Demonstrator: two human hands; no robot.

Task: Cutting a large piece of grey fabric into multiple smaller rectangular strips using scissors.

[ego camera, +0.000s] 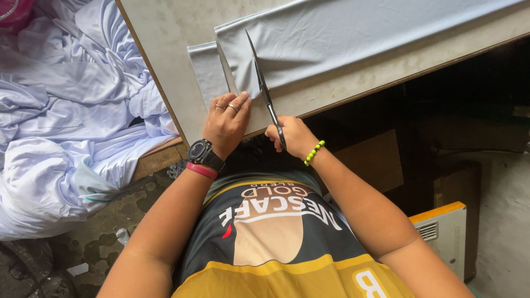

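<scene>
On the far left we see a big heap of white cloth (61,110) on the floor. On the bench (165,33) lies a folded strip of pale cloth (342,33), running long toward the far right. Our left hand (226,122) lies flat on its near end, fingers (238,104) spread and pressing down. Just to the right, our right hand (292,135) is closed around the handles of the scissors (264,88). Their long blades point away from us, tips at the cloth's edge.
</scene>
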